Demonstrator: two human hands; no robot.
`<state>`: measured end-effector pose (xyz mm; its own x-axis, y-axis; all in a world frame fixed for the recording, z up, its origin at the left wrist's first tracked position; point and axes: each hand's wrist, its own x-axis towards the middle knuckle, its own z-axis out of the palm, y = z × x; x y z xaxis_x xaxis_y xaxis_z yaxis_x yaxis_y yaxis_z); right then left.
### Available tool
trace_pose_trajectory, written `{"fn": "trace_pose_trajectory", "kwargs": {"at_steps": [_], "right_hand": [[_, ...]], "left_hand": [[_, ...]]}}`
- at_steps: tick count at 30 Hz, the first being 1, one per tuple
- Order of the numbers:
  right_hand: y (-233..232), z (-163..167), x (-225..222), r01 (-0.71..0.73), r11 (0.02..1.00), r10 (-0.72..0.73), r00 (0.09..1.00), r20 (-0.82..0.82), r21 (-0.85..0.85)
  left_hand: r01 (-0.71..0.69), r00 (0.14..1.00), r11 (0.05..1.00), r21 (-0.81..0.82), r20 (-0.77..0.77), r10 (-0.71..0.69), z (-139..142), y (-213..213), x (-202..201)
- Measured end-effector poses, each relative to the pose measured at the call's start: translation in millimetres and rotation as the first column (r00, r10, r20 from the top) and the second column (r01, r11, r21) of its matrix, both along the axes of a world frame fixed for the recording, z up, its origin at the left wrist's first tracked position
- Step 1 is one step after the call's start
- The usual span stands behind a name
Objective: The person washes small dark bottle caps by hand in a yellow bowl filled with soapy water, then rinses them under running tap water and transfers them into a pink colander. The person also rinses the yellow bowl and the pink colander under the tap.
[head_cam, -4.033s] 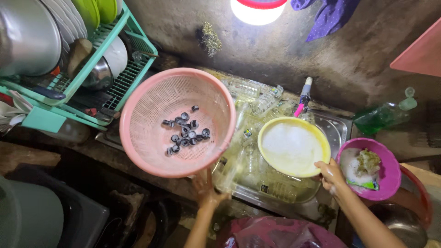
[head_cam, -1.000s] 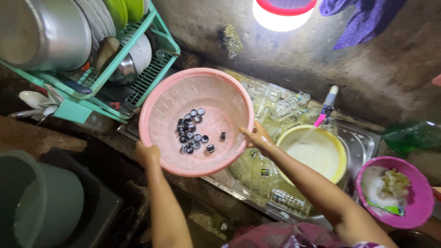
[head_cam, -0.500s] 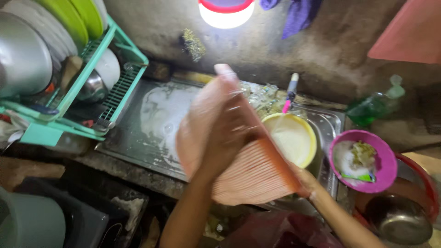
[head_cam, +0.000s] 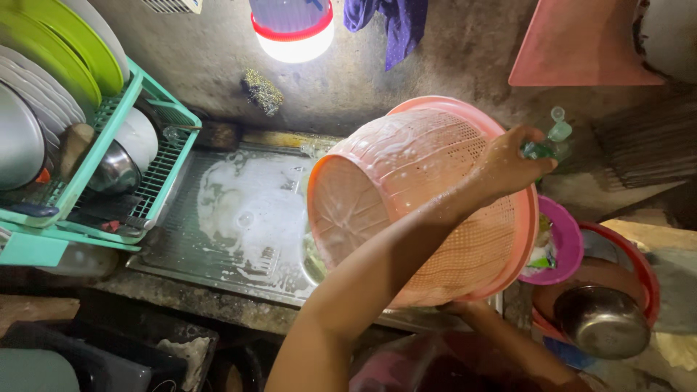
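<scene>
head view: only one camera, looking down at a wet sink area
basket: large pink perforated plastic colander basket (head_cam: 428,196), tipped on its side, rim facing right, base facing left, held in the air over the right end of the steel sink drainboard (head_cam: 239,218)
left hand: left hand (head_cam: 508,156) lies across the top of the basket's outer wall near the rim, arm running up from the bottom edge of the frame; grip is clenched on the basket, fingers curled over the rim side
right hand: right hand (head_cam: 465,311) is under the basket's lower rim, mostly hidden; it touches the basket but cannot tell how the grip is closed
drainboard: ribbed metal, foam and water pooled at its middle, front edge toward the camera
rack: teal plastic dish rack (head_cam: 109,174) at the left end of the drainboard, holding green and white plates and a steel bowl
right side: magenta plastic bowl (head_cam: 563,243) just right of the basket, partly hidden behind its rim; red plastic basin (head_cam: 639,268) beyond it with a steel bowl (head_cam: 601,319) inside
back wall: lit white lamp with red band (head_cam: 294,33) at the top, purple cloth (head_cam: 396,25) hanging beside it, green plastic bottle (head_cam: 552,138) behind the left hand
</scene>
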<state>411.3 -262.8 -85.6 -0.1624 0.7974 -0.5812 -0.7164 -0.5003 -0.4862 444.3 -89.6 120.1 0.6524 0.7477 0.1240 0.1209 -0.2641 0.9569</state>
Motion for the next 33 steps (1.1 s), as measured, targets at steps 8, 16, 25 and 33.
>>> {"fn": "trace_pose_trajectory", "kwargs": {"at_steps": [8, 16, 25, 33], "right_hand": [[11, -5, -5, -0.066, 0.997, 0.065, 0.997, 0.035, 0.025], [39, 43, -53, -0.097, 0.993, 0.077, 0.966, 0.247, 0.071], [109, 61, -88, -0.440, 0.881, 0.346, 0.849, 0.400, 0.171], [72, -37, -21, -0.539, 0.812, 0.388, 0.211, 0.897, -0.224]], "left_hand": [[0.043, 0.998, 0.993, 0.111, 0.046, -0.048, 19, 5, -94], [-0.625, 0.713, 0.655, -0.424, 0.031, 0.700, 65, -15, -389], [-0.716, -0.039, 0.088, -0.692, 0.165, 0.985, -73, 10, -565], [-0.693, -0.113, 0.217, -0.688, 0.400, 0.909, -163, -1, -570]]}}
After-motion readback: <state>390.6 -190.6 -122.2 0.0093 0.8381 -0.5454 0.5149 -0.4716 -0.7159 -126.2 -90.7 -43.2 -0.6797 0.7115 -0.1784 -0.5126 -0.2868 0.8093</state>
